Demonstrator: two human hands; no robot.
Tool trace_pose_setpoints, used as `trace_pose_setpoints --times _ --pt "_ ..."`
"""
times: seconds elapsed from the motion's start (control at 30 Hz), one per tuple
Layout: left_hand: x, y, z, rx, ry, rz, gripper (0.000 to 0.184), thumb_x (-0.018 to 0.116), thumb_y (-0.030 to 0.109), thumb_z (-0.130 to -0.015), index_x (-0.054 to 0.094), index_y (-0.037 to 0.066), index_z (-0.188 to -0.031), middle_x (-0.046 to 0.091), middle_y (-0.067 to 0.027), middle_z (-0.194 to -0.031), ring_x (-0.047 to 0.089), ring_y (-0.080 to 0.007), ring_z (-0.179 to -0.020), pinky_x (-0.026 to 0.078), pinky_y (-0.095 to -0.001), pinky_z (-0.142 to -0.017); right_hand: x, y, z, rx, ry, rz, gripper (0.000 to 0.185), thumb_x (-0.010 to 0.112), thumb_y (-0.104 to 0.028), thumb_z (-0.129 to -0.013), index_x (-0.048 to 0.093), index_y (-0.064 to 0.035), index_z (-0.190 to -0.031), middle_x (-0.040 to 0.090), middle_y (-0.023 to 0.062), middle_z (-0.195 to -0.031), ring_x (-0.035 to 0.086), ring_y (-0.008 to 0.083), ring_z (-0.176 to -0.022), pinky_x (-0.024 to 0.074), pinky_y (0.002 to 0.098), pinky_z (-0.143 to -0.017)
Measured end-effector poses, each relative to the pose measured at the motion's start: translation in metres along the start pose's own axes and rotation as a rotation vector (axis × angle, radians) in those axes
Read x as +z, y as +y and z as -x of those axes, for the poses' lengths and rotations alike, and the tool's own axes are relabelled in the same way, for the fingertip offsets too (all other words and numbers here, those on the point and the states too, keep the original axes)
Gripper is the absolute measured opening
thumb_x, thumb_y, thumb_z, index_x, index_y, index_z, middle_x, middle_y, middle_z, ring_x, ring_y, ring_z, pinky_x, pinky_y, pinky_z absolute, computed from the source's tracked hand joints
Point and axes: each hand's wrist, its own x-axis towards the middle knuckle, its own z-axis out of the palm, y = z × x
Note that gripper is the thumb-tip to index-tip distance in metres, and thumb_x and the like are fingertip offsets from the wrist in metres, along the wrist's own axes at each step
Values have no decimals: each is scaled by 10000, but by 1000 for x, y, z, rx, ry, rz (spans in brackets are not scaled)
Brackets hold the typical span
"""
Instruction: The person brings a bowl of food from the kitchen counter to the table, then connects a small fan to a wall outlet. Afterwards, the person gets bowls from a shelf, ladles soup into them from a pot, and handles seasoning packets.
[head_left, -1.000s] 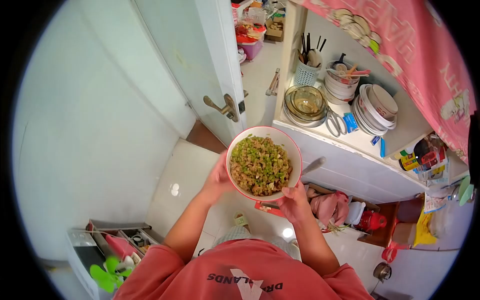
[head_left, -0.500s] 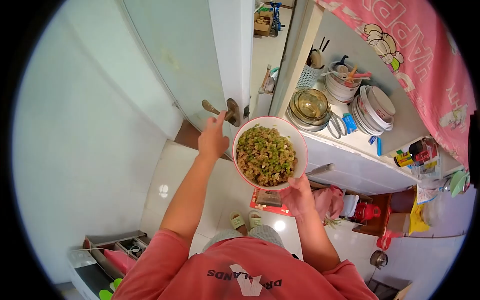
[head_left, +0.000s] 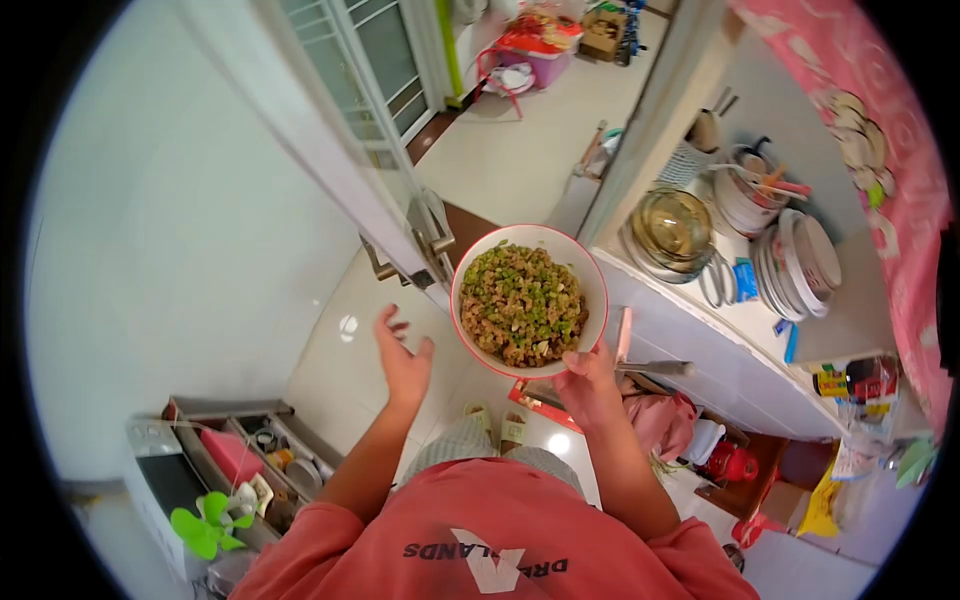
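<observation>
My right hand (head_left: 588, 385) grips the lower right rim of a white bowl (head_left: 591, 270) with a red edge. Chopped green and brown filling (head_left: 522, 305) heaps inside it, and the bowl stays roughly level in front of me. To the left of the bowl, my left hand (head_left: 405, 360) is in the air with fingers apart, holding nothing. Just above that hand is the door handle (head_left: 378, 262), not touched. The door (head_left: 300, 140) stands swung open toward the left, its edge and latch facing me.
Through the doorway lies a tiled floor (head_left: 510, 170) with a cardboard box (head_left: 604, 35) and a red stool (head_left: 497, 85). On the right, a shelf holds stacked bowls (head_left: 800, 260) and glass bowls (head_left: 672, 228). A drawer unit with a green fan (head_left: 208, 525) stands lower left.
My left hand has let go of the door handle and drawn back toward me. The door has opened wider, showing more of the room beyond. The bowl remains in my right hand.
</observation>
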Motion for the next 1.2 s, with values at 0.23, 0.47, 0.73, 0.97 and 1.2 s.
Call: trace_pose_setpoints --times 0.23,0.47,0.73,0.97,1.2 --pt "-10 -76 -21 -297 137 79 728 671 -8 -612 299 6 -1238 413 -170 -1223 394 -296 -1151 305 -362 -972 27 37 -70 202 -103 -26 675 552 -20 -700 283 -70 -1316 432 107 -1244 473 255 -1125 421 401 -925" --pt "-75 -140 -52 -521 447 64 607 615 -49 -631 326 -7 -1164 425 -183 -1192 407 -292 -1149 276 -371 -1010 72 101 -190 312 -192 -80 650 534 5 -698 297 -64 -1299 447 108 -1220 491 247 -1106 433 390 -922" --pt "-132 -184 -64 -848 457 50 539 597 2 -675 409 -55 -1177 515 -160 -1075 503 -277 -1044 375 -344 -940 144 162 -340 328 -202 7 638 582 -61 -723 314 -31 -1301 431 102 -1285 477 236 -1142 426 388 -949" --pt "-34 -169 -188 -845 -526 389 294 571 131 -820 596 -15 -1074 625 -90 -994 587 -191 -921 449 -286 -846 126 98 -464 254 -164 -9 592 581 -70 -694 372 -21 -1246 477 99 -1237 498 240 -1115 427 392 -939" --pt "160 -20 -550 -539 -349 814 517 418 341 -937 269 87 -1362 442 -75 -1286 490 -180 -1104 400 -322 -921 109 -22 -655 177 -138 -23 687 608 -90 -642 348 -28 -1275 466 125 -1238 499 267 -1103 446 398 -906"
